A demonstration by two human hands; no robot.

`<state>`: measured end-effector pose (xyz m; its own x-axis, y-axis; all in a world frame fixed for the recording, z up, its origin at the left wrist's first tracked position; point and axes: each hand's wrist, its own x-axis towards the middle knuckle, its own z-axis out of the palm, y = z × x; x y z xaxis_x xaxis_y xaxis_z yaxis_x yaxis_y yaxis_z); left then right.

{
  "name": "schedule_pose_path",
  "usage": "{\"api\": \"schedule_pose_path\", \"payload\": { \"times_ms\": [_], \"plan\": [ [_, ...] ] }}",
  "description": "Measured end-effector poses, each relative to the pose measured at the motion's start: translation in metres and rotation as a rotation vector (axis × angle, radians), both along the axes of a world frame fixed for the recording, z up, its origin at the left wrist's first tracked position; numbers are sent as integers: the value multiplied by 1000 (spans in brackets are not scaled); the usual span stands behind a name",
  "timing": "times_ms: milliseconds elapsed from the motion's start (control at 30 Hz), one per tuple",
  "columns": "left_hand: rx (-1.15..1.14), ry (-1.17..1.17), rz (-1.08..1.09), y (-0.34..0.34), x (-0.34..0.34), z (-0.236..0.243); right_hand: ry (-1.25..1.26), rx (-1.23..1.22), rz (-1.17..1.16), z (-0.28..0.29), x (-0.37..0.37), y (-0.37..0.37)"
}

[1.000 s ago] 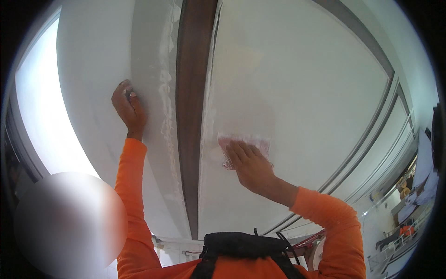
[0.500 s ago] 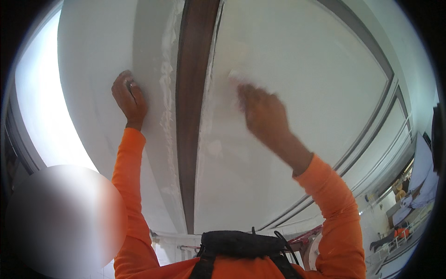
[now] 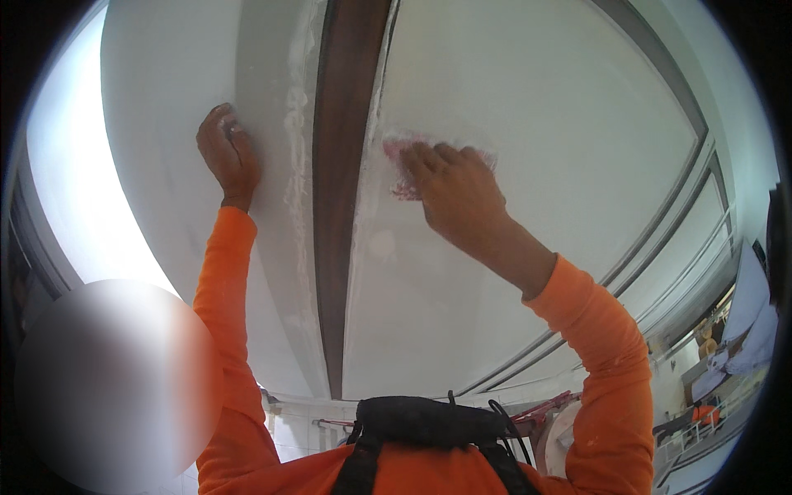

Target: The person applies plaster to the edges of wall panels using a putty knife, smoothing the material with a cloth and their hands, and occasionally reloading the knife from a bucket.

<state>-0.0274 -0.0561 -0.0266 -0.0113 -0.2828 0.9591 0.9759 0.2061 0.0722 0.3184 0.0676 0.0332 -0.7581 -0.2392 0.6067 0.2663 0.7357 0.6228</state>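
My right hand (image 3: 464,186) presses a reddish sheet of sandpaper (image 3: 404,191), caked with white dust, against the broad white panel (image 3: 528,91). Its fingers lie closed over the sheet, whose left end sticks out beside them. On the other side of a dark brown strip (image 3: 342,165), my left hand (image 3: 228,157) rests against a pale surface (image 3: 173,74). The fingers there are curled and dusted white. A small dark patch shows between thumb and fingers, but I cannot make out what it is.
Rough white filler (image 3: 297,140) runs along the left of the brown strip. Grey grooved trim (image 3: 660,214) borders the panel at right. Far lower right, a person in orange (image 3: 705,414) is near white railings. Bright light comes in at left; a blurred disc covers the lower left.
The right hand has shifted slightly and turned, so the reddish sandpaper now shows more fully against the panel. The left hand sits slightly higher in the picture, its curled shape unchanged.
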Motion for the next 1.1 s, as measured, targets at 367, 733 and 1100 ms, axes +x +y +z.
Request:
{"api": "schedule_pose_path", "payload": {
  "times_ms": [367,733,1100],
  "plan": [
    [16,-14,-51,2,2,2,142,39,-55,69,-5,5],
    [-8,-35,-5,1,0,0,257,177,6,60,-11,2],
    [-13,-47,-2,1,3,-1,-104,185,-79,-43,2,5]
  ]
}}
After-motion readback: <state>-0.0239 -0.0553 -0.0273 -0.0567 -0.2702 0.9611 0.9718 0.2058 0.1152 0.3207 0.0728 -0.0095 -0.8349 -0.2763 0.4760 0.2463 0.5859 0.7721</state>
